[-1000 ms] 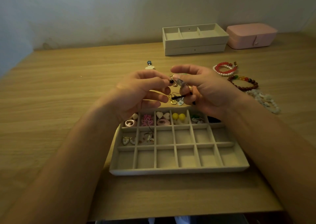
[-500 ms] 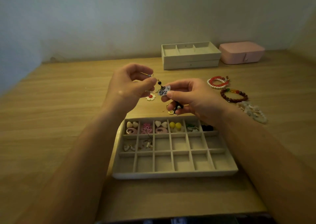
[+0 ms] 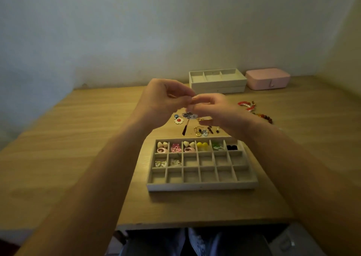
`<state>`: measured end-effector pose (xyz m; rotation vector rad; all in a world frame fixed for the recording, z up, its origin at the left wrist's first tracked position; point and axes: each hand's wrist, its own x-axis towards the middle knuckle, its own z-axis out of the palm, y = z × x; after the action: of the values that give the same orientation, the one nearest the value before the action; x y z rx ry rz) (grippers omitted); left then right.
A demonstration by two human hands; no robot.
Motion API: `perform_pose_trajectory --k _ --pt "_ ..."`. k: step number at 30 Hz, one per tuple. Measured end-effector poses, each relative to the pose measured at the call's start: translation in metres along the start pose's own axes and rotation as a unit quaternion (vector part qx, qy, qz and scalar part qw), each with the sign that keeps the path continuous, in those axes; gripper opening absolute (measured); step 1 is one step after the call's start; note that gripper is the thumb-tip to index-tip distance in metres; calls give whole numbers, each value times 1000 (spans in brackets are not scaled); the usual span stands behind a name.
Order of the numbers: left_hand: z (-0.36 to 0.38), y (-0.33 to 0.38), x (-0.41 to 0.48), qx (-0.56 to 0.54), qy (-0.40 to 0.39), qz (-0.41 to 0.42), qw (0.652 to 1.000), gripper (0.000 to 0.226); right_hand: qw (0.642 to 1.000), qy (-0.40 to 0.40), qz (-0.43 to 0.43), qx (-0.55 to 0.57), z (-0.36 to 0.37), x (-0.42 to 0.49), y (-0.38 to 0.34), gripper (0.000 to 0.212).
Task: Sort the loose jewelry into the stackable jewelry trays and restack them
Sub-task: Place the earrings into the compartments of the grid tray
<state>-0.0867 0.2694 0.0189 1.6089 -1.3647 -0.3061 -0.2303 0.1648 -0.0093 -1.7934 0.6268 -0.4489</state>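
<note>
At frame centre, above the tray (image 3: 201, 186), the left hand (image 3: 166, 102) and right hand (image 3: 216, 109) both pinched a fan earring (image 3: 189, 115), which looked light, dangly and delicate, best held by its wire hook (image 3: 193, 98).

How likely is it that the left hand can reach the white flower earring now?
Probably yes: the flower earring lies uncovered on the table near the left hand, though that hand pinches the hook of the fan earring.
</note>
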Motion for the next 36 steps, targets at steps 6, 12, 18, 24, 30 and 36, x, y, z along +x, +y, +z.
perform_pose_trajectory --k 6,12,18,24,30,36 --pt "-14 18 -16 76 31 11 997 18 998 13 -61 -31 1 -21 -24 21" --pt "-26 36 -27 97 1 -8 995 21 989 13 -132 -72 2 -37 -41 20" --pt "-33 37 -35 -33 -13 -48 998 16 980 26 -173 -91 3 -44 -49 11" --pt "-8 12 -47 -216 -30 -137 966 43 992 49 -109 -29 2 -42 -49 8" --pt "26 -11 -62 -361 -110 -187 907 47 992 103 -73 26 0 -35 -36 8" --pt "27 -26 -67 -336 -61 -199 918 15 983 113 5 146 2 -27 -18 12"
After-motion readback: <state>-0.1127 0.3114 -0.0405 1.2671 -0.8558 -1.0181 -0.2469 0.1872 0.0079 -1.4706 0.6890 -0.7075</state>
